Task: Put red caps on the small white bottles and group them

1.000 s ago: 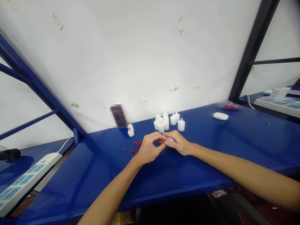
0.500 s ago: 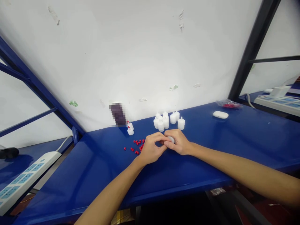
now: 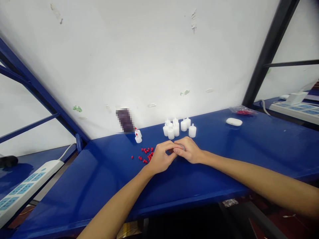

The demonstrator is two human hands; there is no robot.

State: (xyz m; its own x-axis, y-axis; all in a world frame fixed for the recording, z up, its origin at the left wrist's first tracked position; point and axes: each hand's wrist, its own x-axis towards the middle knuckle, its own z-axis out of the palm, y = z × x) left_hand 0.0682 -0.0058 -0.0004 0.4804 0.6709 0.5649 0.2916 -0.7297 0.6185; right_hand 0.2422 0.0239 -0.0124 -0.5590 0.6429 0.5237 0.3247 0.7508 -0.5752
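Pale piece [image 3: 183,147] now more covered, suggesting a closer hold | right hand [image 3: 188,151] clamped on it | left hand [image 3: 161,156] meeting right, grip hidden, cannot tell | over counter [image 3: 99,172], right of red caps [image 3: 150,156]

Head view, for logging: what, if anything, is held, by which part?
The right hand holds a pale object, gripped part hidden; whether the left hand does is unclear.

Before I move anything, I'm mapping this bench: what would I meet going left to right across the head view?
White power strip, two red-tipped white pieces, left hand, right hand, white oval object, second power strip.
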